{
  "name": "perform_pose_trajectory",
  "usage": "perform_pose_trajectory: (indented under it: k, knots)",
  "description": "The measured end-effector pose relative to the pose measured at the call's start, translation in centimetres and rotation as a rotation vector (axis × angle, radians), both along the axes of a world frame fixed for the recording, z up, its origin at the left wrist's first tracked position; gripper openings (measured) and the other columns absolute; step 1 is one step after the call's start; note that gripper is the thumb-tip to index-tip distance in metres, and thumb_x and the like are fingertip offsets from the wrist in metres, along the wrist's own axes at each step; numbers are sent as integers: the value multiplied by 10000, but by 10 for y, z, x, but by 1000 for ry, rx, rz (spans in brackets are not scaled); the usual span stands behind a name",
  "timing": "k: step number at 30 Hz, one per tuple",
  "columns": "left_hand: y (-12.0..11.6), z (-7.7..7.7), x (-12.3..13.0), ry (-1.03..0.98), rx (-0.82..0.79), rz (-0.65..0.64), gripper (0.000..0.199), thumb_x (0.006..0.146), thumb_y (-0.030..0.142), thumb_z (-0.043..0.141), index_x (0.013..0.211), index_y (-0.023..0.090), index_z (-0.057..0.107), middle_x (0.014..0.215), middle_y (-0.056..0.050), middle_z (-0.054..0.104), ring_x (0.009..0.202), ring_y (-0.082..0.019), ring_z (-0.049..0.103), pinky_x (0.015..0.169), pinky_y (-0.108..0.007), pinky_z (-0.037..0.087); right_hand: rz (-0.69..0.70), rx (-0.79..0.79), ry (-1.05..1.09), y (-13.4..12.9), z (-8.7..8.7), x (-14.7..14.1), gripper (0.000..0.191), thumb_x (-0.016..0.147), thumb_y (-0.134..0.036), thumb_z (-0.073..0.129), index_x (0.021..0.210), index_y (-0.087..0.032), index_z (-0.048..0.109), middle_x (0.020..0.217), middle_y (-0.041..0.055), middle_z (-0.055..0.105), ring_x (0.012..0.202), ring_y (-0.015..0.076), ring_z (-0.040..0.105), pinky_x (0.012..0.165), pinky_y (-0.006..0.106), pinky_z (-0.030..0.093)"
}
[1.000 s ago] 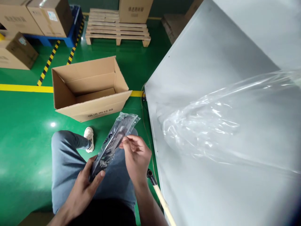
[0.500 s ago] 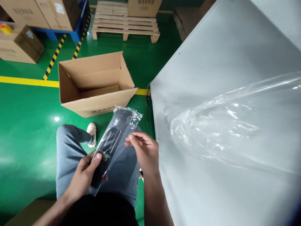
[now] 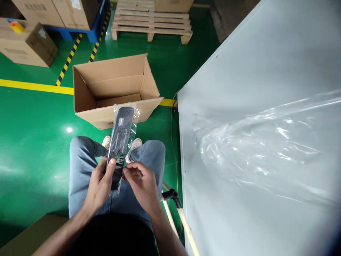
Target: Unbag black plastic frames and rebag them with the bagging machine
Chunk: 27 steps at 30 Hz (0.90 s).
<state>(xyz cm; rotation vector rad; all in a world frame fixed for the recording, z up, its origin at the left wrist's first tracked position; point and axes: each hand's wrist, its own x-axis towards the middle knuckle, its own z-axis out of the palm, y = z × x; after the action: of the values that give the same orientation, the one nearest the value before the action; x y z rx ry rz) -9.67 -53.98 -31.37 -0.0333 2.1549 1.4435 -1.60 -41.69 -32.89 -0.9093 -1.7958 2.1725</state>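
Note:
A long, dark plastic panel with rounded corners and a small light label lies inside a clear plastic bag. My left hand is closed around its left side, the thumb pressing on the front. At the lower right edge, my right hand has thumb and index finger pinched together against the bag; the exact grip is partly hidden. The panel slants slightly over my lap, its upper end overlapping the front of an open cardboard box on the floor.
To the right, a big grey-white surface carries crumpled clear plastic film. A pipe frame with a black joint stands beside my leg. Further off are a wooden pallet, a blue pallet and closed cartons.
The panel has turned more upright and shifted left. My right hand has moved down and left from beside the bag's upper part to its lower right edge. The camera view has shifted slightly.

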Motion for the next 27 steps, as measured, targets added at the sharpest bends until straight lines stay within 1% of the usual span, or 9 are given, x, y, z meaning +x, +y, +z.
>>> perform_pose_trajectory:
  k: [2,7,10,13,16,18,21,25,27]
  knots:
    - [-3,2,-5,-37,-19,21,542,923,730,596,784,207,617,696,18,554,695,-164,498,614,-263,423,11,-7,4,11,-2,1,212,875,-417,788,889,-207,756,772,35,791,694,185,760,687,295,637]
    - [-7,5,-14,-122,8,-19,570,899,745,622,743,198,594,650,19,497,692,-169,501,586,-265,396,87,-82,10,34,-7,3,249,842,-436,825,910,-204,768,774,18,779,692,174,759,697,297,647]
    - [-5,3,-15,-9,-4,28,549,921,731,597,784,200,596,660,27,464,655,-153,437,554,-261,359,83,-97,38,29,-8,3,277,871,-431,796,1041,-218,750,807,10,770,724,165,753,718,297,644]
    - [-5,0,-15,116,-36,72,518,951,715,563,839,211,605,662,30,444,616,-152,366,539,-275,325,99,-82,56,14,-9,2,392,837,-392,827,1175,-230,712,842,4,765,765,161,738,728,284,628]
    - [-5,-3,-17,180,-43,87,491,965,697,552,881,217,617,697,14,491,630,-163,384,566,-282,343,135,-133,11,1,-9,1,315,820,-358,836,1083,-217,736,801,-16,731,751,139,702,722,252,598]
    - [-4,-2,-18,188,-36,92,489,970,690,546,891,214,624,714,7,504,635,-164,392,572,-280,350,127,-246,-12,-2,-7,-2,225,823,-362,820,971,-208,747,771,-26,702,718,127,676,699,244,585]
    - [-3,0,-18,160,-12,91,498,968,692,544,875,210,623,722,5,497,647,-163,395,572,-274,351,123,-373,-25,-1,-5,-5,183,813,-364,813,860,-203,740,745,-38,682,676,117,655,677,241,572]
    - [-3,2,-18,167,-31,131,522,949,719,561,829,214,615,700,11,479,635,-162,379,553,-281,331,152,-332,-33,4,-4,-5,199,855,-366,780,773,-199,712,648,-46,666,635,113,639,694,247,546]
    - [-5,2,-18,178,-34,139,531,940,726,577,809,213,613,684,14,471,625,-157,373,541,-281,323,147,-280,-36,6,-6,-3,228,860,-388,784,760,-202,700,663,-36,683,664,124,654,710,257,541]
